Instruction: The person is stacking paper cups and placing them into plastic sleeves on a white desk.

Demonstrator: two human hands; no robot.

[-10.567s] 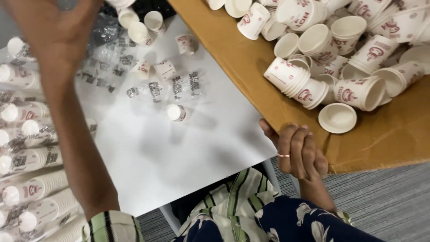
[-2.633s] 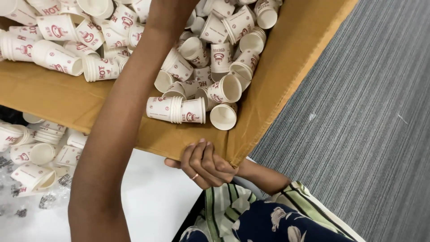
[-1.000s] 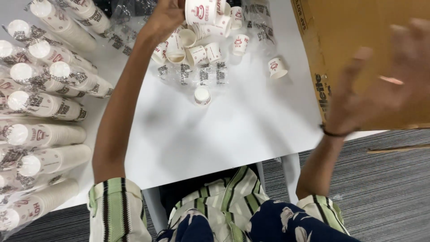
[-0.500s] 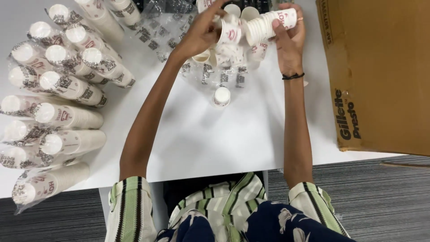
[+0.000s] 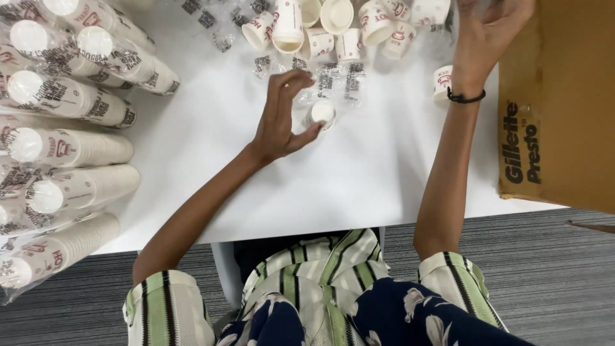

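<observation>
My left hand hovers over the white table with its fingers arched. Its thumb touches a small white paper cup that lies alone on its side; the fingers are not closed on it. My right hand, with a black band on the wrist, is raised at the far right of the table, fingers spread, and nothing shows in it. It is beside a cluster of loose printed paper cups and near one single cup.
Long sleeves of stacked cups in clear plastic lie along the table's left side. Crumpled clear wrappers are strewn among the loose cups. A brown cardboard box stands at the right edge. Grey carpet lies below.
Half a second ago both hands held cups up at the cluster. My left hand has dropped down to the lone cup; my right hand has let go and swung right.
</observation>
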